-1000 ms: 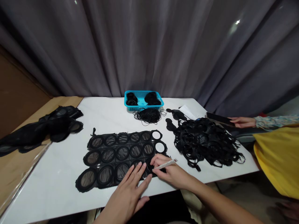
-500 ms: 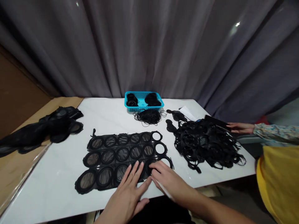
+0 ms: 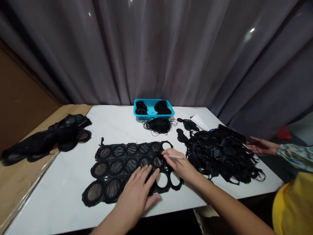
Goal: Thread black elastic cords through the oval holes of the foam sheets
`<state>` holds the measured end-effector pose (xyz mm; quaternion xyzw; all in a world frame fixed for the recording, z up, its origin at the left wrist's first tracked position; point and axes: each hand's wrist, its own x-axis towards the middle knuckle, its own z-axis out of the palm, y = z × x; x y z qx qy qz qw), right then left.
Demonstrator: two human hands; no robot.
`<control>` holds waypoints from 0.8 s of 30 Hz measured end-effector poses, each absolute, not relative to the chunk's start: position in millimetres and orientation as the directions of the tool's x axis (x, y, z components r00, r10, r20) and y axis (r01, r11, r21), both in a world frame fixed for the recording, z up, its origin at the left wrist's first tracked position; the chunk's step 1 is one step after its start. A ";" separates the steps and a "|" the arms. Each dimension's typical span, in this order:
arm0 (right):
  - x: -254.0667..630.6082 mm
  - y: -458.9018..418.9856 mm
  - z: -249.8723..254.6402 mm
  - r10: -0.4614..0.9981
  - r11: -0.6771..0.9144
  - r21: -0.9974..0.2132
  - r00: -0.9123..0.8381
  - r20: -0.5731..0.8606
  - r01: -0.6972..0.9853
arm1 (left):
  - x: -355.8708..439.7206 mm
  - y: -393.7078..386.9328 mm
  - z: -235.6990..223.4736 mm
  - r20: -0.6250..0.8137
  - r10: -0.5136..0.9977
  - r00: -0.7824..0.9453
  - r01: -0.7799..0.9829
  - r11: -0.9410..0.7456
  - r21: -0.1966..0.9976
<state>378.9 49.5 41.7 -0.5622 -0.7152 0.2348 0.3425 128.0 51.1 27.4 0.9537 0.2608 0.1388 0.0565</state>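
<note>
A black mesh sheet (image 3: 114,166) with several rows of ringed round openings lies on the white table (image 3: 61,195). My left hand (image 3: 137,186) rests flat on its lower row, fingers spread, holding nothing. My right hand (image 3: 177,163) pinches a thin white marking stick (image 3: 174,157), its tip on a ring in the middle row. Empty rings (image 3: 162,180) at the sheet's right end show white table through them. To the right of my right hand lies a heap of black cut mesh pieces (image 3: 220,156).
A blue plastic basket (image 3: 151,102) holds black bundles, with a tangle of black cord (image 3: 158,125) before it. A co-worker's hand (image 3: 261,146) reaches in at right, near a flat black object (image 3: 231,133). Black mesh (image 3: 49,140) lies on a cardboard surface at left. Grey curtains hang behind.
My right hand has moved up and left onto the middle row, and the white stick now shows between its fingers. The co-worker's hand has shifted slightly. The view has tilted a little.
</note>
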 end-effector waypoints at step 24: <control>355.1 45.5 30.0 0.911 0.394 -0.619 -0.379 0.164 0.680 | 129.9 68.7 11.9 0.200 0.483 0.852 0.451 -0.873 0.188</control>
